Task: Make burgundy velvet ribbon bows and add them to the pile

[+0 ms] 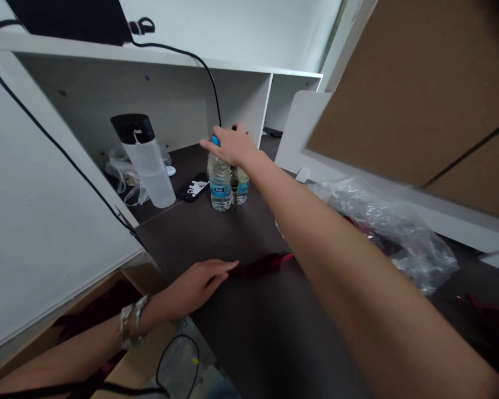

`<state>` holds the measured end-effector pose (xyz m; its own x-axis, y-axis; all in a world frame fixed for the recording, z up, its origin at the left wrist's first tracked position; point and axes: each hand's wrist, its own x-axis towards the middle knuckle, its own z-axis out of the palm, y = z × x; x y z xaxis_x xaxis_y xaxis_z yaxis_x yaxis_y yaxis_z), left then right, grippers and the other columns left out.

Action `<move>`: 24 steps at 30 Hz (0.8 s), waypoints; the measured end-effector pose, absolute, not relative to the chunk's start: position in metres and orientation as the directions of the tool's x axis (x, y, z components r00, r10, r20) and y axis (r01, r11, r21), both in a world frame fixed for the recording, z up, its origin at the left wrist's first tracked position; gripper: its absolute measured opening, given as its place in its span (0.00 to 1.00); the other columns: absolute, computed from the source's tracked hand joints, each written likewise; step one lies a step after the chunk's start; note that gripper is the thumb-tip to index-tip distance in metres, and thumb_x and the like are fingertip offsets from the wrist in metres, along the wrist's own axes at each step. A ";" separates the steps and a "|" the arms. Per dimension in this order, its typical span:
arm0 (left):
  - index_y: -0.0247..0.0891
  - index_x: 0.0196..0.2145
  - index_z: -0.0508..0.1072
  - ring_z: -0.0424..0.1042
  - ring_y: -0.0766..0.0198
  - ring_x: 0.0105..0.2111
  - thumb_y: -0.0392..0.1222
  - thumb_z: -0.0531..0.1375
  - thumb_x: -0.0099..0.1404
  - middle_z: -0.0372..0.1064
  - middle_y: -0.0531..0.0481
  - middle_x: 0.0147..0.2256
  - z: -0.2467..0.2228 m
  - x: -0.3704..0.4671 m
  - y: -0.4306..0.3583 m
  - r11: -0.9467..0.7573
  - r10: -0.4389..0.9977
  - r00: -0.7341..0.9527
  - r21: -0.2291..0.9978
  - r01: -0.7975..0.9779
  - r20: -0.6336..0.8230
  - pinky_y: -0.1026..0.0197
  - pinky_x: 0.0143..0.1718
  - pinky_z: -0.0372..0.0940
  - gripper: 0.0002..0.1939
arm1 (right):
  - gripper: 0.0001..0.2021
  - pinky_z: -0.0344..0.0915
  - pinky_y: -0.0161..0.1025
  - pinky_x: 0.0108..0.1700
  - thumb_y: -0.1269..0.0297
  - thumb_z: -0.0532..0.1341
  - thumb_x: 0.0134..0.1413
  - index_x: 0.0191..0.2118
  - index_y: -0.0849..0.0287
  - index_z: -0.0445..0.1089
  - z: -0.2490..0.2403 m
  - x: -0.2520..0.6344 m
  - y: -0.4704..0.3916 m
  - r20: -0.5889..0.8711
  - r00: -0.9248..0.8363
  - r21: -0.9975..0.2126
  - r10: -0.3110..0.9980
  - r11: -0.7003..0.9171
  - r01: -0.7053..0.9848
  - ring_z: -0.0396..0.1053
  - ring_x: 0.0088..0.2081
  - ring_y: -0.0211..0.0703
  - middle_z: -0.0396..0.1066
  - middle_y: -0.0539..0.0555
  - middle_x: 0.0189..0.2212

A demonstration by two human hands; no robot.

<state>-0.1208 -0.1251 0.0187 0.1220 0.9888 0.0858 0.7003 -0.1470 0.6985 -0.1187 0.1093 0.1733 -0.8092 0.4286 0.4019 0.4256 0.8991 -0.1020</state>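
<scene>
My right hand (235, 147) is stretched forward over two water bottles (220, 191) with blue labels. It closes around a slim dark tool (234, 183), whose thin tip points down in front of the bottles; its exact kind is unclear. One blue cap (215, 140) shows beside my fingers. Lower down, my left hand (197, 285) lies on the dark tabletop (183, 238) with its fingers extended. Its fingertips touch the end of a dark red strip of cloth (260, 266), which has a brighter pink end near my right forearm.
A clear bottle with black lid (149, 166) and a phone (194, 187) stand and lie at the left back. Crumpled clear plastic (382, 227) sits at the right. A black cable (191, 54) drops from the shelf. An open cardboard box (139, 277) is below left.
</scene>
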 end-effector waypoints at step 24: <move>0.29 0.33 0.74 0.52 0.78 0.15 0.34 0.55 0.65 0.75 0.38 0.41 0.009 -0.163 -0.013 0.238 0.901 -0.225 0.855 -0.460 -0.372 0.74 0.13 0.48 0.09 | 0.20 0.58 0.62 0.48 0.49 0.44 0.64 0.48 0.55 0.66 0.156 -0.118 0.105 0.531 -0.720 -0.111 0.447 0.879 0.465 0.53 0.56 0.67 0.71 0.59 0.46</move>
<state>-0.1626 -0.0132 0.0095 -0.2252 0.9005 -0.3720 -0.4597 0.2384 0.8555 -0.1178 0.1054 0.1565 -0.7199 0.4475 0.5305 0.4645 0.8786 -0.1107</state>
